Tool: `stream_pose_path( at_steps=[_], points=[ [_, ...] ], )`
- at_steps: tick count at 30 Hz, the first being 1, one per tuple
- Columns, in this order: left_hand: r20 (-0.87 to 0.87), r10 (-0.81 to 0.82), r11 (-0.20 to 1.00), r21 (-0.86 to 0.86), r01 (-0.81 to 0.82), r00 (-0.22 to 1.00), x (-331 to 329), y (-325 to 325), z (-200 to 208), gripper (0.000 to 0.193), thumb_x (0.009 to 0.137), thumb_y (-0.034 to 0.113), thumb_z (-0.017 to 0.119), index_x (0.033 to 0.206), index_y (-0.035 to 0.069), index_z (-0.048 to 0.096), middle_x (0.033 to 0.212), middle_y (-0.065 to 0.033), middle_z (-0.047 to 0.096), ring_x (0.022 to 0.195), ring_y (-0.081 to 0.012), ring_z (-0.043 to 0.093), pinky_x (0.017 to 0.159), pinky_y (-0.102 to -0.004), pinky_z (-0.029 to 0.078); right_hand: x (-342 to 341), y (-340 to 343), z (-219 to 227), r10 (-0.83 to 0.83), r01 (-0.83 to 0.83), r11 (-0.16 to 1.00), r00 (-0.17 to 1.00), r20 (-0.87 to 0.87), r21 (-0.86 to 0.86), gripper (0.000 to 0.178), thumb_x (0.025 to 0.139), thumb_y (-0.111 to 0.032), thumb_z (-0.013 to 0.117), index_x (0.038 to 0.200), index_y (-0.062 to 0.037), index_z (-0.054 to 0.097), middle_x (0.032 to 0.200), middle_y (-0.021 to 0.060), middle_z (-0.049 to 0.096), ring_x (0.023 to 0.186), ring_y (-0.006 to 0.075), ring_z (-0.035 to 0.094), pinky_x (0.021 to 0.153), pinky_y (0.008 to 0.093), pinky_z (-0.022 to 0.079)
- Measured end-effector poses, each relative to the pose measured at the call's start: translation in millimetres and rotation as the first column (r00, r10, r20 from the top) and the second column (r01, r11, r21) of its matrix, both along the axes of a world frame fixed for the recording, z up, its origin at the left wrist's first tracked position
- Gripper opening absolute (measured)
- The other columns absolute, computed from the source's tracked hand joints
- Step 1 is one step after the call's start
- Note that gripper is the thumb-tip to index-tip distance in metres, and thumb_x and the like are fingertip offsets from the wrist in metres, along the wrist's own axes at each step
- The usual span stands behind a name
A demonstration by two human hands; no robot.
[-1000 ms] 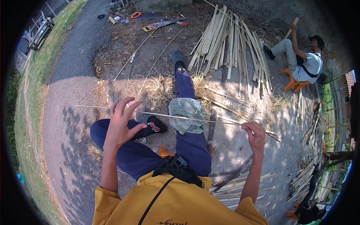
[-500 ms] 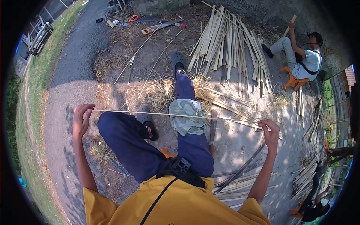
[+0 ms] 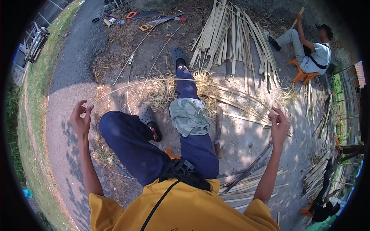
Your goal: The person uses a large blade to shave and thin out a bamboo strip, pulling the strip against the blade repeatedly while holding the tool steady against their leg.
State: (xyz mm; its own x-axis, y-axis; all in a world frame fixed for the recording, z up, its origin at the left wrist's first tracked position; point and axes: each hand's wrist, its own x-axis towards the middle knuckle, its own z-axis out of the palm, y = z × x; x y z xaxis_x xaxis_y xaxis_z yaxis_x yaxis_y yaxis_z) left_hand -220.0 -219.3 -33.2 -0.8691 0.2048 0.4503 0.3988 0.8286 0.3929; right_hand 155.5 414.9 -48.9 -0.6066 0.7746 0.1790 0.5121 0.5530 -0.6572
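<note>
A thin, pale bamboo strip [image 3: 165, 79] spans between my two hands and bows in an arch away from my body, over my outstretched leg. My left hand [image 3: 81, 120] pinches its left end beside my bent knee. On the other side, my right hand [image 3: 280, 127] grips the right end between thumb and fingers. Below the arch, a camouflage-patterned cloth [image 3: 189, 117] lies over my straightened leg. Tangles of fine bamboo shavings [image 3: 162, 92] lie on the ground around that leg.
A large pile of split bamboo strips [image 3: 231, 42] lies ahead. Handsaws [image 3: 163, 22] rest at the far left. A long, dark flat tool [image 3: 218, 133] lies beside my leg. A person on an orange stool [image 3: 304, 76] sits at the right, holding a piece of bamboo.
The strip was nearly straight across my legs; now it arches upward, away from me. My hands have come slightly lower in relation to it, both still gripping the ends.
</note>
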Motion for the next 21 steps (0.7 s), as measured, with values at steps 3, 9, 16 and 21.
stream_pose_path(
  at_steps=[3, 9, 16, 21],
  points=[
    [0.03, 0.033, 0.999, 0.0, -0.033, 0.999, -3.6, 16.1, -11.4, 0.032, 0.091, 0.023, 0.085, 0.117, 0.008, 0.075, 0.071, -0.0099, 0.067, 0.07, -0.0211, 0.07, 0.07, -0.0354, 0.056, -11.5, -4.9, -4.6, -0.058, 0.059, 0.998, 0.998, 0.036, -0.038, 0.03, 0.1, -0.012, 0.072, 0.129, -0.0073, 0.074, 0.091, 0.0143, 0.081, 0.089, 0.0196, 0.08, 0.078, 0.0326, 0.06],
    [0.026, 0.062, 0.998, -0.001, -0.062, 0.998, -7.9, 39.7, -33.1, 0.033, 0.09, 0.027, 0.087, 0.115, 0.01, 0.075, 0.065, -0.009, 0.064, 0.062, -0.02, 0.067, 0.06, -0.0356, 0.052, -17.2, 0.3, -33.4, -0.109, 0.106, 0.991, 0.993, 0.032, 0.081, 0.023, 0.101, -0.029, 0.074, 0.107, -0.0091, 0.082, 0.082, 0.0072, 0.08, 0.069, 0.0151, 0.074, 0.064, 0.0288, 0.053],
    [0.045, 0.144, 0.988, -0.055, -0.142, 0.988, -3.1, 46.0, -24.8, 0.028, 0.09, 0.026, 0.087, 0.11, 0.01, 0.075, 0.066, -0.0091, 0.065, 0.064, -0.0211, 0.07, 0.061, -0.0367, 0.052, -26.9, -7.6, -37.7, -0.1, 0.098, 0.993, 0.994, 0.031, 0.07, 0.023, 0.101, -0.03, 0.074, 0.107, -0.0097, 0.082, 0.079, 0.0045, 0.079, 0.065, 0.0153, 0.072, 0.062, 0.0287, 0.052],
    [-0.058, 0.141, 0.989, -0.029, -0.143, 0.988, -4.4, 36.1, -24.8, 0.027, 0.088, 0.026, 0.086, 0.101, 0.006, 0.074, 0.083, -0.0133, 0.074, 0.079, -0.028, 0.075, 0.072, -0.041, 0.055, -13.3, 14.1, -56.4, -0.055, 0.055, 0.998, 0.995, -0.077, 0.002, 0.022, 0.098, -0.023, 0.077, 0.106, -0.0037, 0.081, 0.089, 0.0089, 0.08, 0.076, 0.0232, 0.075, 0.076, 0.0335, 0.057]
  ],
)
